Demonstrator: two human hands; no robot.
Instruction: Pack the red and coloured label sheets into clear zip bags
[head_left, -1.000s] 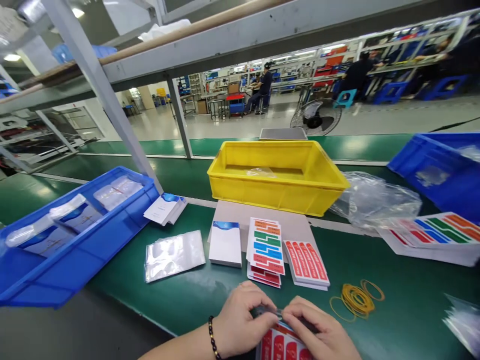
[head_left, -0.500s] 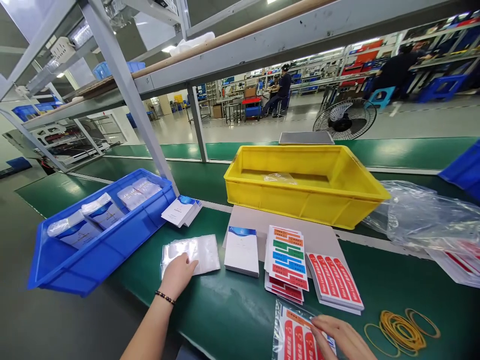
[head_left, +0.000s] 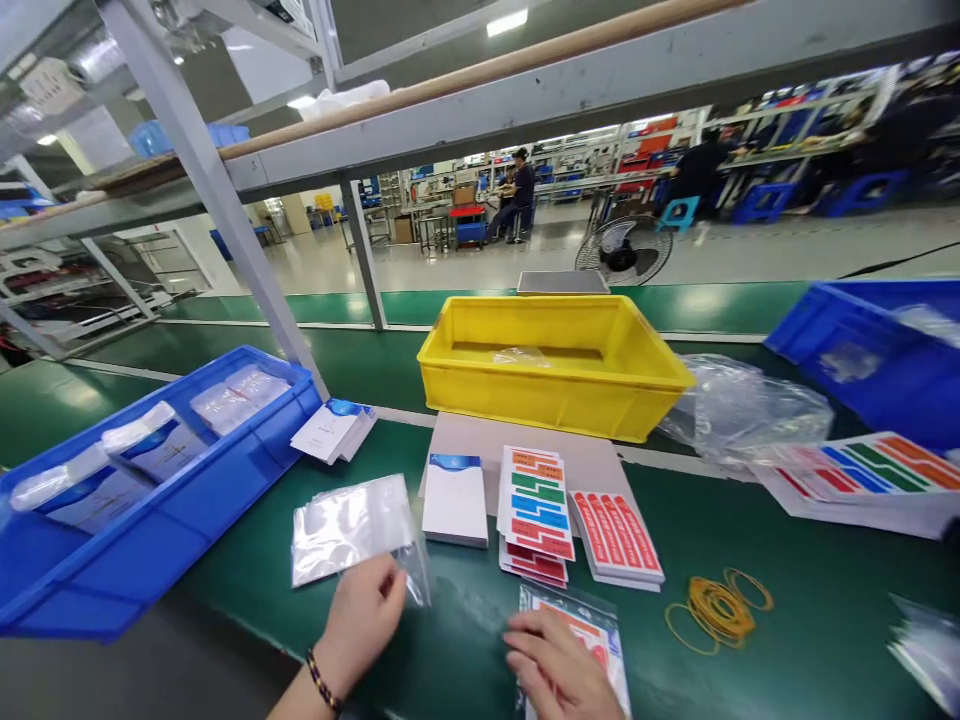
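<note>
My left hand (head_left: 367, 608), with a beaded bracelet at the wrist, pinches a clear plastic bag (head_left: 418, 570) at the near edge of a pile of clear bags (head_left: 349, 525). My right hand (head_left: 562, 668) lies over a filled clear bag (head_left: 611, 640) that contains printed sticker sheets; its fingers are extended and rest on it. Behind the hands sit a stack of white-and-blue booklets (head_left: 455, 505), a stack of multicoloured sticker sheets (head_left: 536, 505) and a stack of red label sheets (head_left: 616, 537).
On the left stands a blue bin (head_left: 247, 440) with bagged booklets, beside more booklets (head_left: 334, 430). A yellow bin (head_left: 547, 400) is behind the stacks. Rubber bands (head_left: 716, 610), crumpled plastic (head_left: 750, 405), more sticker sheets (head_left: 892, 470) and another blue bin (head_left: 862, 350) are at right.
My left hand has moved right and nearer from the pile, drawing a clear bag partly off it. My right hand has shifted left across the filled bag. The view has turned right.
</note>
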